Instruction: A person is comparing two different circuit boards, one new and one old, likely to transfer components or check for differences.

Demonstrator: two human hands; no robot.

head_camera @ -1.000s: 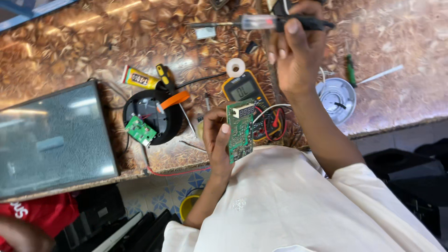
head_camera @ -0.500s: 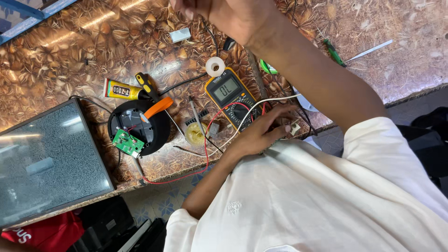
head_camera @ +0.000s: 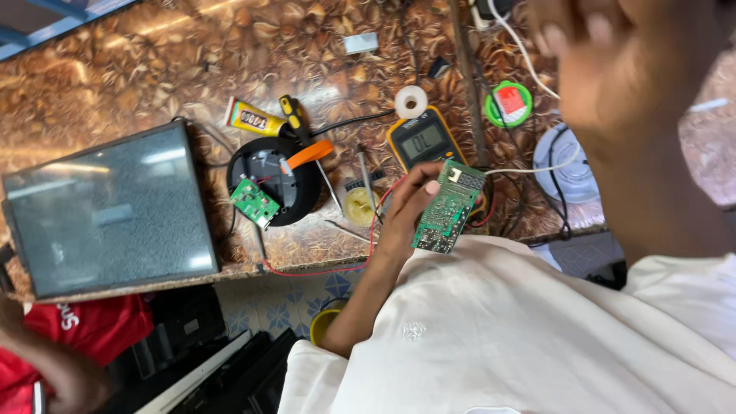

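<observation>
**Circuit board held over the table edge**

My left hand (head_camera: 405, 211) grips one green circuit board (head_camera: 448, 207) by its edge, held tilted just above the table (head_camera: 153, 69) rim, in front of one yellow multimeter (head_camera: 420, 142). My right hand (head_camera: 613, 61) is raised close to the camera, blurred; I cannot tell its grasp. Further left lie one black round housing (head_camera: 295, 188) carrying a second, smaller green board (head_camera: 254, 202), one yellow glue tube (head_camera: 251, 118), and one dark flat screen (head_camera: 111, 211).
</observation>
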